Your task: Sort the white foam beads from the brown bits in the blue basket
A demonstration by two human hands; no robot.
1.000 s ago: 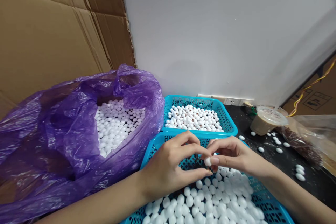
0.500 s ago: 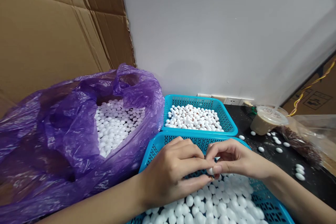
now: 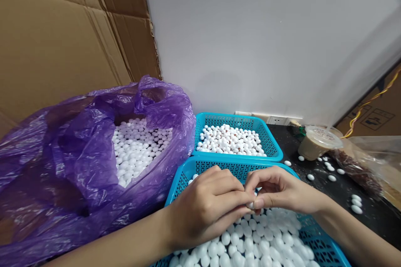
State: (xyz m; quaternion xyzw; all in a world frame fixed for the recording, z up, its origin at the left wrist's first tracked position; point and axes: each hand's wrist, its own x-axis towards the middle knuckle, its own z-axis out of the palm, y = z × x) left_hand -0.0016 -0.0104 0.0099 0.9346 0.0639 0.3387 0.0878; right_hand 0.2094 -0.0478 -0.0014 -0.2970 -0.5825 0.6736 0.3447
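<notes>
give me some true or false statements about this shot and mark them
1. The left hand and right hand meet at the fingertips around a small white bead. True.
2. The nearer blue basket is empty. False: it is heaped with white beads.
3. The purple plastic bag holds white beads. True.
4. The lidded plastic cup stands inside the farther blue basket. False: it stands on the black tabletop, outside that basket.
5. Loose white beads lie on the tabletop. True.
</notes>
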